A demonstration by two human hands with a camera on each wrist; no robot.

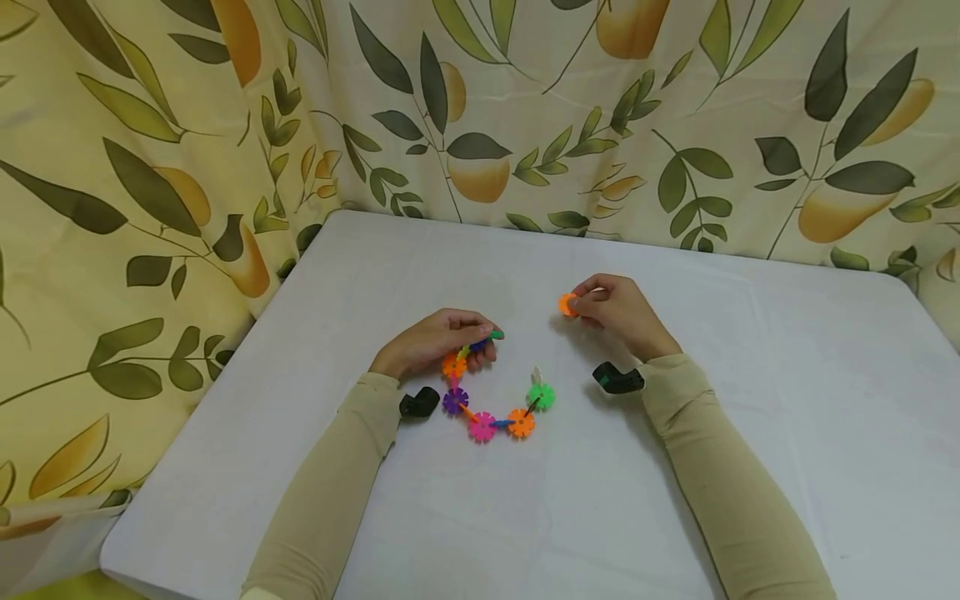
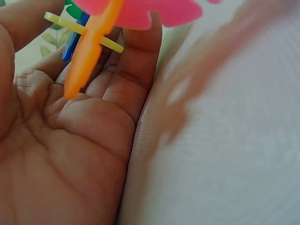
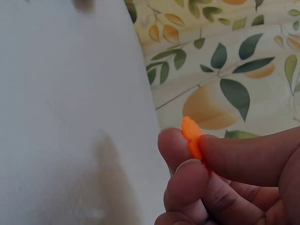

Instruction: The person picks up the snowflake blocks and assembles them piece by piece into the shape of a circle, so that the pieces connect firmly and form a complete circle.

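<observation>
A curved chain of interlocking plastic flower discs (image 1: 482, 427) in pink, orange, purple, blue and green hangs from my left hand (image 1: 442, 340). Thumb and fingers pinch its upper end, at a green disc (image 1: 497, 335). In the left wrist view, an orange disc (image 2: 86, 61) seen edge-on, a yellow disc (image 2: 51, 19) and a pink disc (image 2: 164, 13) cross over the palm. Farther right, my right hand (image 1: 617, 310) pinches a single orange flower disc (image 1: 567, 305) between thumb and fingers, apart from the chain. The right wrist view shows that disc (image 3: 192, 138) edge-on.
The white-covered table (image 1: 450, 517) extends around both hands. A curtain with a fruit and leaf print (image 1: 555, 125) hangs along its back and left sides. Black devices (image 1: 618, 378) sit at both wrists.
</observation>
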